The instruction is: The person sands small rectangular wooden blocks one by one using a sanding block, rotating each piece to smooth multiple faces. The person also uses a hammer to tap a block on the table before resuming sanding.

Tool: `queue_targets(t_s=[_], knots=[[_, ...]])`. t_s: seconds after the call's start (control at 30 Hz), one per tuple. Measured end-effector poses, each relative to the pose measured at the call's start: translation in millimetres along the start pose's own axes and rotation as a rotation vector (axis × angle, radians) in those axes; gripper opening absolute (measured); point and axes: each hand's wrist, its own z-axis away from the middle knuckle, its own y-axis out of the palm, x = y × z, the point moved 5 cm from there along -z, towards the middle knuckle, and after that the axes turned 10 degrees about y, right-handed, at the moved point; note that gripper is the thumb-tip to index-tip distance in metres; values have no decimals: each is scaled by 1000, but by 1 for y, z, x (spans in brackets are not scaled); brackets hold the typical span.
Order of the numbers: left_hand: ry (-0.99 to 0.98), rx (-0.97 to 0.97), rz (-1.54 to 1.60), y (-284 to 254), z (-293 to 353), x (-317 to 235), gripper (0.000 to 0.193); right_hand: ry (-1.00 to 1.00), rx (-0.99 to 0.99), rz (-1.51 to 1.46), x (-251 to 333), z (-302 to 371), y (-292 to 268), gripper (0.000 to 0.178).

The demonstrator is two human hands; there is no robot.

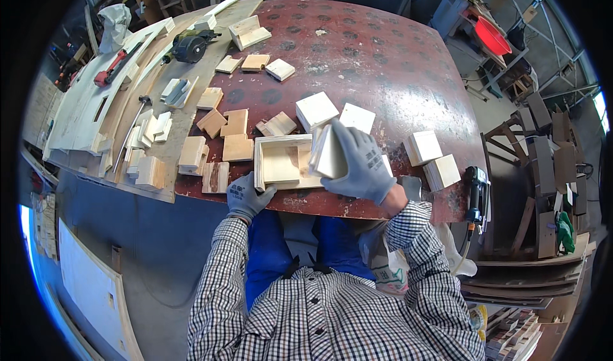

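An open pale wooden box (258, 161) sits at the near edge of the dark red table (396, 61). My left hand (248, 193), in a grey glove, grips the box's near left corner, fingers wrapped round it. Just above the box's right end, my gloved right hand (363, 164) holds a pale wooden block (327, 156), tilted; its far side is hidden. Behind it lie a square wooden block (317, 110) and a flat wooden piece (357, 117). A small wooden block (276, 124) is just beyond the box.
More wooden blocks (237, 147) lie left of the box, and two blocks (423, 147) at the right. A black air nailer (475, 195) with a hose hangs at the table's right edge. Boards at left bear a circular saw (190, 46), a hammer (137, 118) and a red tool (110, 69).
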Motion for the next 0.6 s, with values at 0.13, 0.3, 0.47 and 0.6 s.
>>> queue_targets(t_s=[0.13, 0.3, 0.47, 0.6], knots=[[12, -9, -21, -5, -6, -8, 46, -268, 70, 207, 42, -11, 59, 107], [-43, 89, -1, -5, -11, -9, 49, -180, 8, 342, 36, -22, 110, 113], [-10, 54, 10, -4, -5, -8, 50, -32, -86, 195, 26, 15, 109, 115], [-41, 91, 23, -8, -9, -9, 49, 159, 51, 283, 21, 20, 108, 110]])
